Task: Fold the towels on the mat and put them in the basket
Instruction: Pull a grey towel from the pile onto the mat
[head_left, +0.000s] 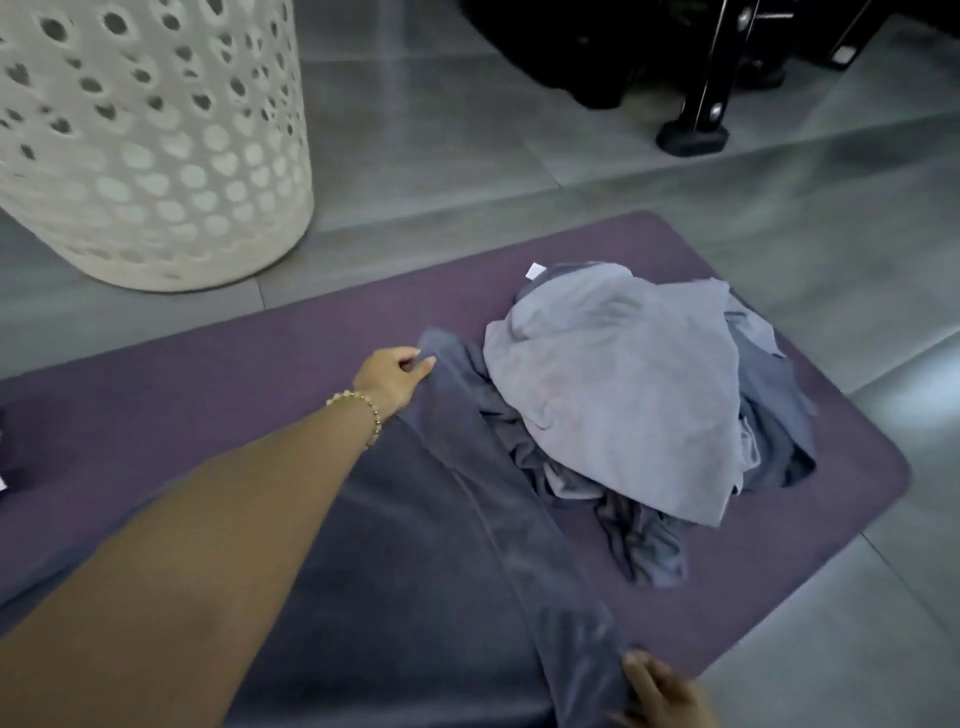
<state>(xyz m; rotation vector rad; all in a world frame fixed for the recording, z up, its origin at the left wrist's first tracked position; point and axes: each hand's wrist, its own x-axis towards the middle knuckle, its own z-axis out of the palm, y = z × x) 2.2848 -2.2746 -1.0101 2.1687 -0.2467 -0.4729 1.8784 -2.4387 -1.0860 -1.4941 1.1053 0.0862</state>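
Note:
A dark blue-grey towel (415, 561) lies spread on the purple mat (260, 353), one long edge folded over. My left hand (397, 376), with a bead bracelet on its wrist, pinches the towel's far corner. My right hand (660, 691) grips the near corner at the bottom edge of the view. To the right lies a heap of crumpled towels (623, 395), a light grey one on top, darker ones under it. The white perforated basket (150, 140) stands on the floor beyond the mat, at the upper left.
Grey tiled floor (467, 156) surrounds the mat. Black furniture legs with a foot (693, 135) stand at the top right. A dark item (5, 457) shows at the left edge of the mat.

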